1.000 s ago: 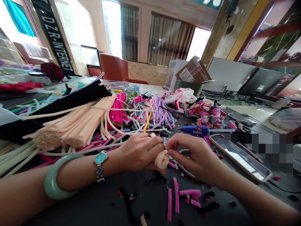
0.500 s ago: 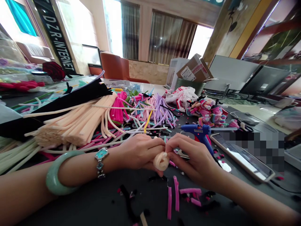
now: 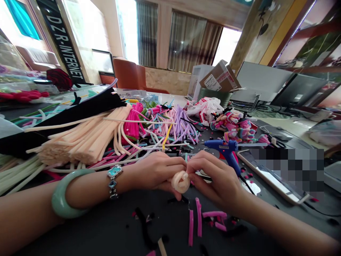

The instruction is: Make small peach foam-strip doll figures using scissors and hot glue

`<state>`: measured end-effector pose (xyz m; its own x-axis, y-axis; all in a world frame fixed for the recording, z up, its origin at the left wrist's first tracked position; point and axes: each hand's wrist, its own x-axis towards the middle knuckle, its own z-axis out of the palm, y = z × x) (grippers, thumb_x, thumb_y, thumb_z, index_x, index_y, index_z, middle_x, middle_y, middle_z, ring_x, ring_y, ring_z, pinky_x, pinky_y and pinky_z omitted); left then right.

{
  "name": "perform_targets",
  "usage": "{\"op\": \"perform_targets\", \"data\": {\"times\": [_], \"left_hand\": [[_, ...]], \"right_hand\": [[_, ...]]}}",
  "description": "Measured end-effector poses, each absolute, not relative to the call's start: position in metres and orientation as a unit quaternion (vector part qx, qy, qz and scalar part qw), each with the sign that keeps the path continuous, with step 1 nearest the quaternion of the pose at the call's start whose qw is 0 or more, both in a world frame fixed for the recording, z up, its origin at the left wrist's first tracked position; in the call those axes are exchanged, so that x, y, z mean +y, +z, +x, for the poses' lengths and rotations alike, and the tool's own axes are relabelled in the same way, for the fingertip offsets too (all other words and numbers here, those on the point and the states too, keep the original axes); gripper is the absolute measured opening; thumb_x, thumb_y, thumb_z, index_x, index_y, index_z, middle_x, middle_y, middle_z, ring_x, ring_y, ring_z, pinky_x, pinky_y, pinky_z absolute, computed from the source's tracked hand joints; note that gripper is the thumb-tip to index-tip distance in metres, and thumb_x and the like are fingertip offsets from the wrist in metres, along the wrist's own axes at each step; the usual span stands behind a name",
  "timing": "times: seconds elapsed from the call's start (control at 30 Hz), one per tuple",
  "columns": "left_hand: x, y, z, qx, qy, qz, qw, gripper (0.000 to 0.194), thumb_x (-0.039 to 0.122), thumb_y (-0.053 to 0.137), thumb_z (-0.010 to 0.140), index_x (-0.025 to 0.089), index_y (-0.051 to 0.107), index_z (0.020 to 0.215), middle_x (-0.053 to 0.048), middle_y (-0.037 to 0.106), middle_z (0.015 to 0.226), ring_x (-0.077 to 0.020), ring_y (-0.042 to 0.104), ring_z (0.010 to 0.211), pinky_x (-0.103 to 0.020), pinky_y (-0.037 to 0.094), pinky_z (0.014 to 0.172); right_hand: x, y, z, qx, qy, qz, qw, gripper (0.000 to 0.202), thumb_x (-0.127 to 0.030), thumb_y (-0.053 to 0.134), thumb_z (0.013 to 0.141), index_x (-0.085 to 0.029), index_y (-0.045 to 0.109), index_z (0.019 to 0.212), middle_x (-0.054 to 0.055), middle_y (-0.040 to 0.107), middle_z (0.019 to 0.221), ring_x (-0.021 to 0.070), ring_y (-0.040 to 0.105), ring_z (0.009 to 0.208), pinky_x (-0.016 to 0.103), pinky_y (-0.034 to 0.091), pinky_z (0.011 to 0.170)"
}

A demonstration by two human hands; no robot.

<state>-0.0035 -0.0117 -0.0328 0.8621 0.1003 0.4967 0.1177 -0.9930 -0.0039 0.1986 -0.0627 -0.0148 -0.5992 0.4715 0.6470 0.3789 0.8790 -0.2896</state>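
Between my hands is a small cream coil of fuzzy pipe cleaner (image 3: 180, 182), with a hollow showing in its middle. My left hand (image 3: 157, 172) is closed around its left side, the thumb beneath it. The fingertips of my right hand (image 3: 217, 176) pinch at the coil's right edge; exactly what lies between them is hidden. Cut pink pipe cleaner pieces (image 3: 199, 217) lie on the dark table (image 3: 106, 231) just below. A blue glue gun (image 3: 222, 145) rests behind my right hand.
A thick bundle of cream pipe cleaners (image 3: 80, 142) lies at the left, a black bundle (image 3: 87, 110) behind it. Purple pipe cleaners (image 3: 182, 124) pile up in the middle. At the right are a phone (image 3: 271, 177) and a heap of colourful fuzzy pieces (image 3: 234, 124).
The coil and both hands have shifted very slightly left in view. My grip on the coil looks the same.
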Motion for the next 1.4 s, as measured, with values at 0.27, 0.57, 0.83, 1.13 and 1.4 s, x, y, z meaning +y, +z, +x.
{"op": "perform_targets", "data": {"times": [0.27,0.57,0.83,1.13,1.4], "left_hand": [[-0.0126,-0.0329,-0.0037,-0.056,-0.259,-0.964,0.015,0.041,0.05,0.045,0.089,0.012,0.058,0.09,-0.007,0.061,0.079,-0.0145,0.056,0.062,-0.025,0.041,0.055],[-0.0102,-0.0349,-0.0022,-0.058,-0.269,-0.961,-0.002,0.04,0.052,0.048,0.087,0.013,0.057,0.089,-0.005,0.059,0.078,-0.0131,0.051,0.058,-0.026,0.037,0.053],[-0.0095,-0.0356,-0.0034,-0.063,-0.269,-0.961,0.002,0.045,0.055,0.044,0.087,0.012,0.057,0.089,-0.004,0.057,0.075,-0.0134,0.05,0.057,-0.026,0.037,0.052],[-0.0096,-0.0382,-0.0006,-0.049,-0.283,-0.958,0.014,0.045,0.055,0.044,0.087,0.012,0.056,0.088,-0.004,0.057,0.073,-0.0131,0.049,0.055,-0.026,0.036,0.05],[-0.0079,-0.04,-0.0034,-0.042,-0.281,-0.959,-0.014,0.035,0.051,0.053,0.084,0.016,0.055,0.088,-0.003,0.057,0.079,-0.0122,0.05,0.059,-0.026,0.034,0.052]], "right_hand": [[-0.0629,-0.0136,0.1981,-0.9,0.017,-0.224,0.373,0.007,-0.012,0.049,0.088,-0.018,0.052,0.091,0.004,0.058,0.081,0.0149,0.051,0.075,0.027,0.046,0.069],[-0.06,-0.0175,0.199,-0.901,0.01,-0.219,0.373,0.006,-0.011,0.05,0.089,-0.016,0.053,0.092,0.004,0.056,0.081,0.0132,0.048,0.075,0.026,0.044,0.07],[-0.0576,-0.0163,0.1986,-0.907,0.017,-0.205,0.368,0.006,-0.011,0.049,0.089,-0.016,0.052,0.092,0.005,0.056,0.082,0.0141,0.048,0.075,0.027,0.043,0.07],[-0.0585,-0.016,0.1988,-0.91,0.009,-0.199,0.365,0.007,-0.01,0.05,0.089,-0.016,0.052,0.093,0.004,0.056,0.081,0.0138,0.047,0.074,0.028,0.043,0.069],[-0.0573,-0.0216,0.2011,-0.904,0.033,-0.203,0.375,0.007,-0.009,0.053,0.087,-0.016,0.051,0.089,0.004,0.057,0.08,0.0138,0.047,0.073,0.029,0.043,0.069]]}}
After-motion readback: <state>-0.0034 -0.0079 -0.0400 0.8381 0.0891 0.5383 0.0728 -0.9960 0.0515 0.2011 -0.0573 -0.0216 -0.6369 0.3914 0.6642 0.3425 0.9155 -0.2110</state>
